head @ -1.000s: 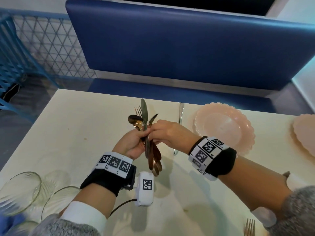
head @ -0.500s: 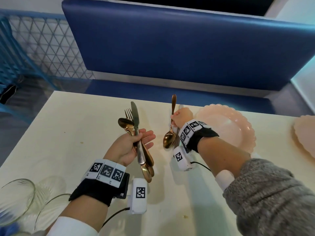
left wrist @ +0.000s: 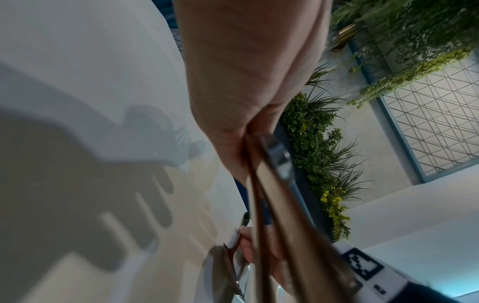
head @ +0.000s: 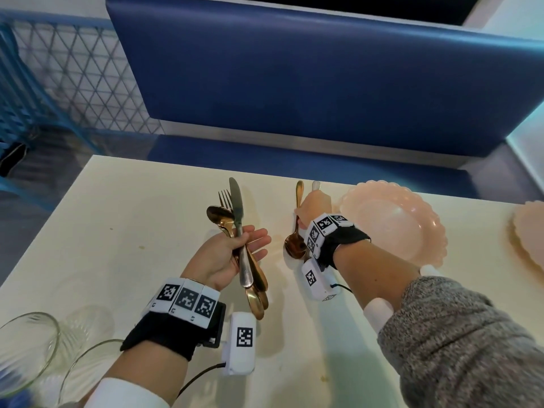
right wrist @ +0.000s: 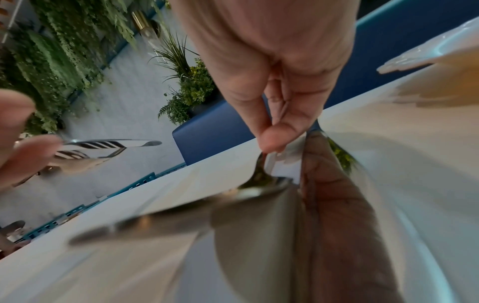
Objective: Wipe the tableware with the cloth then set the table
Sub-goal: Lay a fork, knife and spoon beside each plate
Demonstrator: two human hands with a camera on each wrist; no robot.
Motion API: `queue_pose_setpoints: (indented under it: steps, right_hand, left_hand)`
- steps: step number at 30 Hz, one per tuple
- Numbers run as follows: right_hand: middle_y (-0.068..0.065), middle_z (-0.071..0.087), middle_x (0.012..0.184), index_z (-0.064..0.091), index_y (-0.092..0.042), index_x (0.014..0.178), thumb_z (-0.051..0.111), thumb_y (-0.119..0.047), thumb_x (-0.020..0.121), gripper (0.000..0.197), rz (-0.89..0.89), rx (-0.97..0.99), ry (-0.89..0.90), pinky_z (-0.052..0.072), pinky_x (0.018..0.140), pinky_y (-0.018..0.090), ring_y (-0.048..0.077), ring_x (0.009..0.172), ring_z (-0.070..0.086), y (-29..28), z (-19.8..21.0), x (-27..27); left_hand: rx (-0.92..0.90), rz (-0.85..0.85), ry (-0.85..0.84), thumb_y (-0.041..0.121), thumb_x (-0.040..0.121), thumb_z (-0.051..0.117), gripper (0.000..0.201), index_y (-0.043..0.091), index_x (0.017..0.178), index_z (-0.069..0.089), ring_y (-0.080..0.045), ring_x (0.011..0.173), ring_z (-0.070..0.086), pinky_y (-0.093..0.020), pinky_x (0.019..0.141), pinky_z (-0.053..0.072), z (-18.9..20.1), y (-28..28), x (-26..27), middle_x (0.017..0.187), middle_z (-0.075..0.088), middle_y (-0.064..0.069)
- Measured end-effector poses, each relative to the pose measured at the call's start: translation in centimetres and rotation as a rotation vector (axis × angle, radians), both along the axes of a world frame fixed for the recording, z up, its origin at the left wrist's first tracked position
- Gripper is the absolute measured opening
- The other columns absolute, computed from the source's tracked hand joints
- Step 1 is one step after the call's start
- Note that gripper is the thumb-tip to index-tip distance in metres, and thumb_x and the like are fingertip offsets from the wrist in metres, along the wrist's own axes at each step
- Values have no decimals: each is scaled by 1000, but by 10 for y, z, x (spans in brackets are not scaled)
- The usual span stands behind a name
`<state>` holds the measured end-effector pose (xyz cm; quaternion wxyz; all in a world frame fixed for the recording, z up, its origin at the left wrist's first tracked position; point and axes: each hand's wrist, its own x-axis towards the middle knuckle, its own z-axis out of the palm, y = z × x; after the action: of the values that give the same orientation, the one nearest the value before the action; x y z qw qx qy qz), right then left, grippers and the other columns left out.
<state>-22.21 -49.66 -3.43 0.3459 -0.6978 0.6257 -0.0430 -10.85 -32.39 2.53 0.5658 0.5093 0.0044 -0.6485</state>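
Pinching a gold spoon (head: 295, 245) (bowl nearest the wrist), right hand (head: 312, 208); left hand (head: 226, 254) clasps cutlery (head: 242, 254).

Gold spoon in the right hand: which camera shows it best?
The head view: the gold spoon shows whole, bowl toward the camera, handle pinched by the right hand left of the pink plate. The right wrist view shows only its blurred bowl and neck; the left wrist view shows just a sliver.
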Motion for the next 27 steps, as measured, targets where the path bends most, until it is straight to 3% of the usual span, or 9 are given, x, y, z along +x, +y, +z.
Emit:
queue_pose_setpoints:
  steps: [4,8,12,14,17,21,23,24,27]
  right_hand:
    - [13,57,90,62,4,109,55,-12,85,30,-2,-4,33,54,88,40,25,84,57,2,3,1]
    - [10,52,92,59,1,109,51,-16,94,25,60,-105,163,47,87,25,22,88,56,8,19,3]
    - [12,65,107,64,-2,102,49,-13,92,21,225,-256,60,43,97,34,27,103,59,23,56,4]
    - [9,68,97,68,-5,93,53,-14,90,19,292,-316,-50,47,86,29,22,89,60,35,77,0]
    - [0,62,81,69,-7,88,59,-17,88,14,386,-281,-139,36,60,10,6,66,50,62,103,-16]
    - [-3,58,72,69,-8,90,62,-24,87,17,398,-111,-125,45,62,18,7,64,55,97,109,-46]
    - [4,64,82,68,-9,96,58,-20,90,16,380,-107,-116,51,71,25,15,73,58,110,111,-59]
    - [6,66,86,67,-10,102,54,-17,92,18,366,-105,-139,51,71,23,15,74,57,115,113,-67]
    - [-3,57,78,57,-15,120,45,-8,94,29,293,-35,-304,47,51,10,9,64,54,125,120,-93]
  left_hand:
    - [-9,2,9,3,99,35,19,1,101,54,-20,70,74,-33,65,60,0,-2,-2,79,75,-12]
    - [-11,-16,-17,3,98,38,17,3,98,56,-17,69,73,-28,64,59,0,-1,-3,82,72,-11]
    - [-19,-60,-8,6,99,37,19,5,96,56,-15,66,73,-26,60,60,0,-3,-6,74,75,-7]
    - [-39,-82,42,9,101,34,21,4,96,53,-17,67,73,-29,60,60,2,-6,-12,76,75,-10]
    - [-95,-106,128,12,102,28,26,4,98,52,-21,72,74,-35,64,60,6,-10,-22,82,75,-13]
    - [-144,-194,111,13,100,28,32,1,108,57,-21,65,71,-32,59,59,12,-13,-39,78,73,-13]
    - [-155,-223,68,13,100,30,31,2,115,55,-18,62,70,-32,60,57,14,-15,-51,75,72,-11]
    - [-160,-232,45,13,100,31,31,2,117,54,-18,64,70,-35,64,56,15,-15,-57,76,72,-11]
    - [-182,-281,14,15,100,34,32,4,123,53,-24,80,70,-42,74,54,21,-17,-78,93,70,-16]
